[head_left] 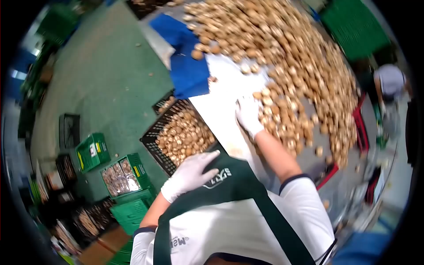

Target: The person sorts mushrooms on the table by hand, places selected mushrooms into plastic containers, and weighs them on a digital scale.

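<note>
Take 12 as the top of the view. The right hand point(249, 117), in a pale glove, reaches forward over the white sheet point(221, 108), its back turned up and its fingers pointing toward 11 to 12 o'clock. Its palm and fingertips are partly hidden, so I cannot tell how far the fingers are curled or whether they grip anything. The edge of the mushroom pile point(291, 66) lies right beside this hand at 2 to 3 o'clock, the heap sweeping from 12 round to 4 o'clock, brown caps and pale undersides mixed. The left hand point(189, 173), gloved too, is spread: its fingers point toward 2 o'clock, the thumb stands well apart from them toward 3, and nothing shows in its grasp. It hovers in front of the dark green apron point(240, 181); whether it touches the cloth cannot be made out. At 12 o'clock from it, just beyond the knuckles, is a black crate point(155, 152) filled with loose mushrooms point(183, 134); from the right hand that crate sits between 8 and 9. A blue cloth point(187, 70) lies at 10 from the right hand, and a green crate point(140, 170) of wrapped packs point(120, 177) at 9 from the left.
</note>
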The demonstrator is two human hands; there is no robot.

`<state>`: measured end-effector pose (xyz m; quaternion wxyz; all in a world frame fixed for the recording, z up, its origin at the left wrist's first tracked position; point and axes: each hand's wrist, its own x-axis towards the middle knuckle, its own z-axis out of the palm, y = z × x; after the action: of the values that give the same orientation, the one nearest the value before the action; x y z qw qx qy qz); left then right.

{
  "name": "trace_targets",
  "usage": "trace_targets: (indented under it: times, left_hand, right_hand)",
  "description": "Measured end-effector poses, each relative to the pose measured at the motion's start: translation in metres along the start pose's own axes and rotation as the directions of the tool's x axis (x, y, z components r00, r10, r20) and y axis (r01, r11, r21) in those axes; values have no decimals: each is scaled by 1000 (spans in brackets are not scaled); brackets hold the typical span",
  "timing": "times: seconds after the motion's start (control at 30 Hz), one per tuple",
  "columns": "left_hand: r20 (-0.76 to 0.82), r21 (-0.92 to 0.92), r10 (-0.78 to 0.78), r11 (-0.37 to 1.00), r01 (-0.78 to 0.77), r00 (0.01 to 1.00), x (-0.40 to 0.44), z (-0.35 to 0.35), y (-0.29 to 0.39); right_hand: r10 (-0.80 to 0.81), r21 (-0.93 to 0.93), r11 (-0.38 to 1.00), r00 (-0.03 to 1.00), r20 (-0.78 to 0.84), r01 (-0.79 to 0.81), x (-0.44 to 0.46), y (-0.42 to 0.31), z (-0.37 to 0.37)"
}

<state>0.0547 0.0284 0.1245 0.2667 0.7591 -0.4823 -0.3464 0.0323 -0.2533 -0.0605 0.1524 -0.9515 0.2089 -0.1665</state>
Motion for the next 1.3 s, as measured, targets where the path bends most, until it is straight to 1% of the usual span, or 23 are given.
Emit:
trace_targets:
  times: [0.07, 0.17, 0.27, 0.3, 0.33, 0.4, 0.43, 0.47, 0.57, 0.63, 0.7, 0.73, 0.83, 0.87, 0.93, 0.97, 1.03, 1.07, 1.1, 1.17, 1.2, 1.23, 1.3]
  left_hand:
    - [68, -1, 0, 1000, 0, 998, 17, 0, 2]
    - [132, -18, 12, 1000, -9, 991, 37, 8, 5]
    - [100, -4, 59, 998, -59, 993, 67, 14, -3]
    - [49, 9, 71, 997, -71, 996, 79, 19, -10]
    - [12, 30, 110, 993, -110, 994, 92, 25, -20]
    - [-51, 6, 98, 995, -97, 994, 116, 33, -33]
    - [-72, 19, 81, 997, -79, 994, 130, 36, -37]
    - [-118, 40, 97, 995, -93, 988, 144, 39, -41]
    - [-218, 107, 124, 989, -103, 968, 192, 43, -46]
    - [-235, 130, 153, 984, -125, 960, 233, 37, -50]
    - [-370, 150, 207, 975, -162, 906, 282, 29, -54]
    - [-415, 117, 232, 973, -201, 880, 309, 21, -52]
    - [-462, 277, 280, 947, -163, 842, 375, 10, -58]
    - [-395, 314, 272, 938, -150, 877, 386, 10, -57]
    - [-262, 431, 227, 897, -97, 938, 399, 17, -63]
    - [-268, 516, 268, 851, -97, 925, 394, 20, -60]
    - [-370, 351, 271, 926, -137, 889, 391, 27, -72]
    - [-369, 387, 210, 920, -56, 905, 379, 19, -54]
    - [-417, 394, 246, 917, -70, 875, 380, 23, -67]
    - [-407, 43, 115, 993, -106, 906, 377, 27, -90]
    - [-397, 0, 101, 994, -110, 912, 371, 29, -97]
    - [-376, -31, 58, 997, -75, 925, 364, 29, -95]
    - [-339, -91, -29, 996, -3, 941, 355, 27, -88]
  right_hand:
    - [77, -19, 997, 997, 29, -77, 2, 14, -8]
    - [127, 125, 981, 981, 150, -146, 3, 11, -39]
    - [234, 396, 897, 971, -43, -198, -7, 17, -72]
    - [328, 558, 794, 943, -61, -240, -16, 31, -82]
    - [370, 544, 810, 911, -184, -219, -25, 48, -92]
    - [529, 525, 770, 822, -209, -362, -42, 75, -129]
    - [467, 413, 855, 812, -350, -314, -53, 104, -123]
    - [552, 418, 811, 772, -315, -410, -53, 110, -132]
    - [450, 345, 880, 805, -388, -326, -24, 138, -128]
    - [470, 375, 860, 826, -312, -347, 10, 149, -119]
    - [381, 327, 898, 892, -242, -295, 44, 155, -98]
    - [330, 190, 936, 928, -172, -297, 55, 146, -91]
    - [218, -160, 962, 975, -40, -222, 57, 120, -68]
    - [196, -120, 971, 976, -99, -207, 46, 117, -63]
    - [240, -40, 970, 970, -26, -241, 21, 107, -66]
    - [239, -19, 971, 971, -6, -239, 10, 101, -71]
    - [234, 64, 970, 971, 43, -236, -5, 93, -76]
    - [226, 99, 969, 974, 36, -228, -5, 91, -81]
    - [298, 100, 945, 945, 133, -312, 5, 94, -89]
    - [417, 85, 881, 849, 325, -465, 35, 103, -105]
    - [411, 87, 896, 888, 205, -435, 45, 118, -93]
    - [281, 136, 954, 955, -93, -267, 60, 125, -84]
    - [149, -95, 980, 961, -232, -175, 86, 142, -64]
